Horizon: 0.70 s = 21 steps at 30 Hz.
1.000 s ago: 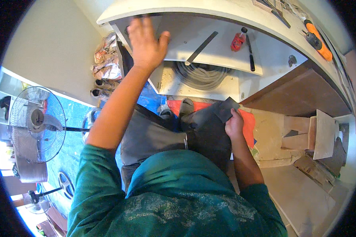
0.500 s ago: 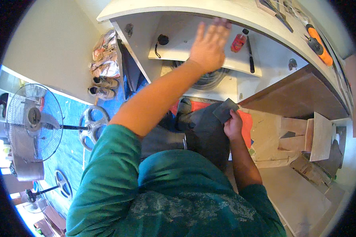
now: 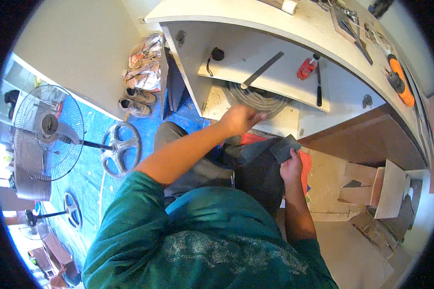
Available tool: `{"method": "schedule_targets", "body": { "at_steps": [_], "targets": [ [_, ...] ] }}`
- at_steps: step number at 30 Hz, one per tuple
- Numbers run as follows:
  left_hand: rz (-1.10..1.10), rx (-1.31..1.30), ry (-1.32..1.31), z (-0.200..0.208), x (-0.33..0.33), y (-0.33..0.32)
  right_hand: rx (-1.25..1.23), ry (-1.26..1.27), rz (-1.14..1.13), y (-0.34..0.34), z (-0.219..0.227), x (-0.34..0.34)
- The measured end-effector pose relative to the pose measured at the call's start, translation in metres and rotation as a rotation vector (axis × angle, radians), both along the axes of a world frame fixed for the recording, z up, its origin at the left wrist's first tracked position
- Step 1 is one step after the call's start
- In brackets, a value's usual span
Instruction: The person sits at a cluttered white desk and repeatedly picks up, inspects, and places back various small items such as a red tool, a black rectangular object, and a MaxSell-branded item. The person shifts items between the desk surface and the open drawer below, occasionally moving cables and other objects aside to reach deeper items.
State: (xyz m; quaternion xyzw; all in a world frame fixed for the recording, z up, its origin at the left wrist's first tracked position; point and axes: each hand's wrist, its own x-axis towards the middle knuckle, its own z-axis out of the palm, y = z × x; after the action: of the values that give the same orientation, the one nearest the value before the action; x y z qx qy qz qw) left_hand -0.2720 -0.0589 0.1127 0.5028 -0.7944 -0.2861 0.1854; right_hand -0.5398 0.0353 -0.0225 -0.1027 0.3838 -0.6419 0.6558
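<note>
One flat, dark-grey rectangular sheet [image 3: 284, 147], below-right of the coiled grey hose [image 3: 265, 102], juts hoseward from the right hand [image 3: 291, 168], whose grip pinches it; the left hand [image 3: 239, 120] overlaps the hose's lower edge, grip unclear.

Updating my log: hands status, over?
Right hand grips dark grey rectangular sheet. Left hand loosely curled before round grey coil, contact unclear. Nothing seen blocking the sheet.
</note>
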Motion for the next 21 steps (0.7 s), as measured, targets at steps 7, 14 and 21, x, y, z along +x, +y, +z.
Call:
{"method": "schedule_targets", "body": {
  "at_steps": [7, 14, 21],
  "targets": [
    [0.163, 0.530, 0.721, -0.045, 0.052, 0.069, -0.027, 0.024, 0.338, -0.024, 0.078, 0.049],
    [-0.095, 0.146, 0.787, 0.010, 0.051, 0.079, -0.037, 0.027, 0.506, -0.035, 0.174, 0.153],
    [0.029, -0.189, 0.792, 0.042, 0.059, 0.077, -0.178, 0.201, 0.492, -0.049, 0.180, 0.197]
  ]
}}
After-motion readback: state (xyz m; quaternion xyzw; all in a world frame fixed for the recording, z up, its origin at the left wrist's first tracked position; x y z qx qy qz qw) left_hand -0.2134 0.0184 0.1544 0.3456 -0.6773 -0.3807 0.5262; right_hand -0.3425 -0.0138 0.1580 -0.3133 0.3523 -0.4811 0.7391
